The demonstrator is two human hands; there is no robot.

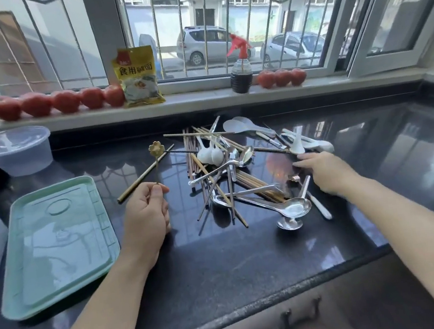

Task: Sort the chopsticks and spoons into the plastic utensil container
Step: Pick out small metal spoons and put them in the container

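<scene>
- My left hand (148,212) pinches the thin stem of a small gold flower-headed spoon (156,149) between thumb and fingertips, and the stem stands nearly upright with the flower bowl at the top.
- The green plastic tray (62,287) lies just to the left of that hand, with its long side running away from me. I judge the left hand the nearer one to set the spoon there.
- A clear round plastic tub (14,152) sits farther back on the left. I cannot tell which of the two is meant as the utensil container.
- My right hand (327,170) lies relaxed with its fingers stretched flat and gripping nothing. Its fingertips reach left toward the heap of chopsticks and spoons (235,173), which lies between my two hands.
- Most of the wooden chopsticks (253,184) run away from me, slanted a little. One stray chopstick (143,172) lies on a diagonal just behind my left hand.
- Metal soup spoons (293,207) cross over the sticks near my right hand.
- On the sill a yellow packet (138,76) reads 食用碱面. The small writing on its red logo is too small to read.
</scene>
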